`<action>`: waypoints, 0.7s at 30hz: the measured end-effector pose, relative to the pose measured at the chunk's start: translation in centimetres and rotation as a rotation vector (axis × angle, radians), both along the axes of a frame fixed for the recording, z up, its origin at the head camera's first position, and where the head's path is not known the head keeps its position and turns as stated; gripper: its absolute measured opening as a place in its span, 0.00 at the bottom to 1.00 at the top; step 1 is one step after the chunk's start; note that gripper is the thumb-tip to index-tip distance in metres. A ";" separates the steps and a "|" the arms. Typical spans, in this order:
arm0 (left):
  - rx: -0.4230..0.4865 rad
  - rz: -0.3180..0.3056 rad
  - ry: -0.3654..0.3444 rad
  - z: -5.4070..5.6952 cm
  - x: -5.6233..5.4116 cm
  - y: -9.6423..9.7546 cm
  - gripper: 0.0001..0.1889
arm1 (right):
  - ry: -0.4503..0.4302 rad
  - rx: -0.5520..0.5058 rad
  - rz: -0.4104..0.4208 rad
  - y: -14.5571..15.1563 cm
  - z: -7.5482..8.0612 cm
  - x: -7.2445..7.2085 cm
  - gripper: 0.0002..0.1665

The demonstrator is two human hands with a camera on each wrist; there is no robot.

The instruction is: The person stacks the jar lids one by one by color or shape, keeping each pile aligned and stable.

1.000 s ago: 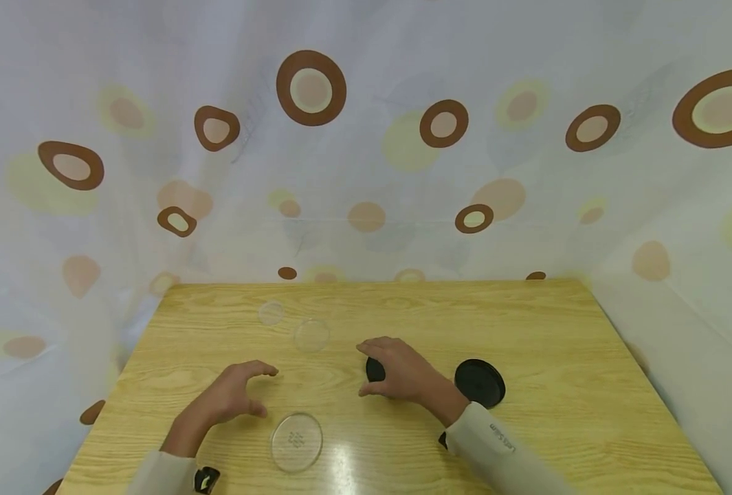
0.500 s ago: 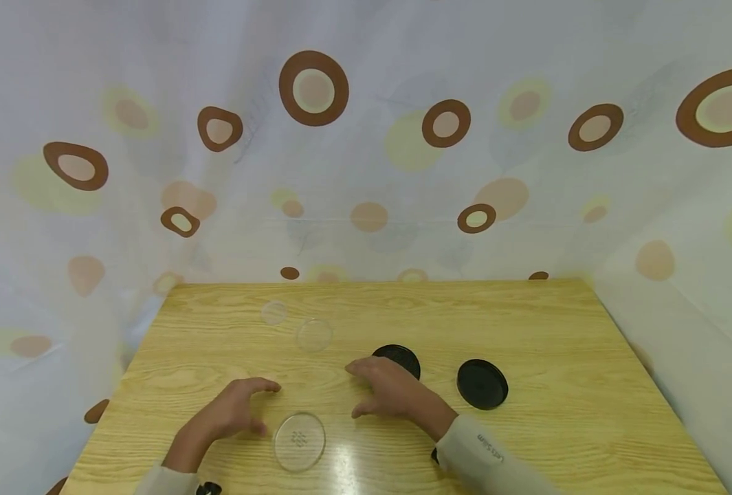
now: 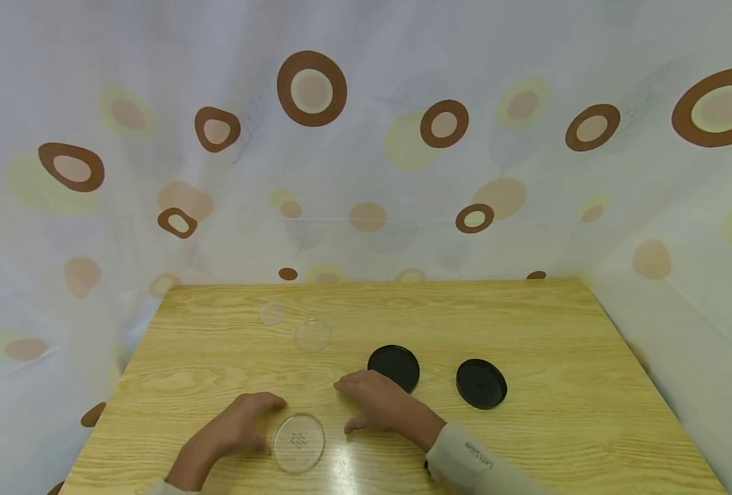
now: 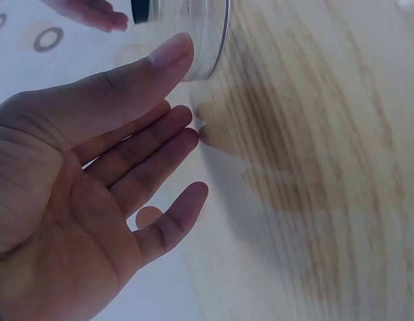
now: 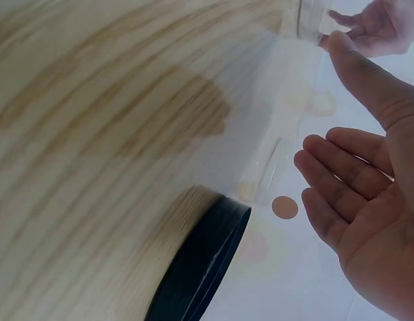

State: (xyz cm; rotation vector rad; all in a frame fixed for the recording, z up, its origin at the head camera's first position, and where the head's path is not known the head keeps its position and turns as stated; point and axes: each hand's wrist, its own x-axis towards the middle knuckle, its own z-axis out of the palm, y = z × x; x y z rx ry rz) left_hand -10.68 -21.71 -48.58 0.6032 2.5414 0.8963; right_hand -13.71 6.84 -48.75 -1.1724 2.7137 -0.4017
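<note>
A clear, round, shallow dish [image 3: 299, 443] with faint marks in its middle lies on the near part of the table. My left hand [image 3: 236, 426] is at its left side, fingers and thumb spread; in the left wrist view the thumb [image 4: 153, 63] overlaps the clear rim, and I cannot tell whether it touches. My right hand [image 3: 381, 404] hovers to the dish's upper right, holding nothing, its fingers apart. Just behind it is a black round lid-like dish [image 3: 396, 364], partly covered by the hand. A second black round dish [image 3: 481, 383] lies farther right.
Two thinner clear discs, a larger one [image 3: 313, 335] and a smaller one [image 3: 272, 313], lie toward the back left of the wooden table [image 3: 557, 440]. A patterned white curtain [image 3: 366, 172] surrounds the table at the back and sides.
My right hand has come away from the left black dish, moving toward me and slightly left, uncovering most of it. My left hand has shifted nearer and right, up to the clear dish.
</note>
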 end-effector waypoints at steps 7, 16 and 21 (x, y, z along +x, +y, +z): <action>0.004 -0.020 0.030 -0.2 0.1 0.2 0.36 | 0.009 -0.014 0.029 -1.0 -0.3 0.5 0.41; 0.008 0.022 -0.019 0.0 0.8 0.4 0.34 | 0.006 0.003 0.060 -1.8 -1.3 1.3 0.40; 0.029 0.021 -0.024 -0.3 0.9 0.5 0.34 | 0.012 -0.018 0.088 -2.0 -1.6 1.6 0.40</action>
